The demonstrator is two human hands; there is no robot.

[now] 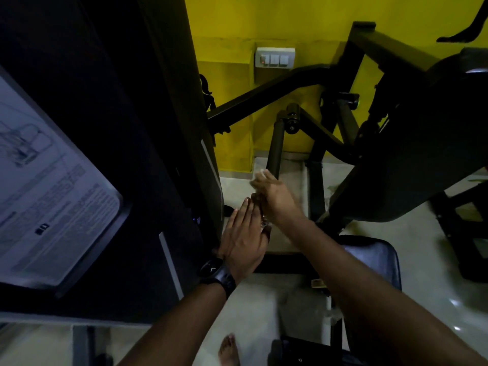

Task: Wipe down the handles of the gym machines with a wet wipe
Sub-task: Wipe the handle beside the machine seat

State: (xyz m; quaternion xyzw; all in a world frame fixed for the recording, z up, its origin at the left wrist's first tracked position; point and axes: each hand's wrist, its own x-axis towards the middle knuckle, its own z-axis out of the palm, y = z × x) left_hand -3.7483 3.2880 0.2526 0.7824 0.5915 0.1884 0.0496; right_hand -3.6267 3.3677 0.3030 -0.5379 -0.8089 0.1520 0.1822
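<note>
Head view: the right hand [274,198] has its fingers curled round a white wet wipe [260,174] at the lower end of the black padded handle [276,146]; contact is too blurred to tell. Below that handle the left hand [244,233] is flat, fingers straight and together, with a black watch [215,272] on its wrist.
</note>
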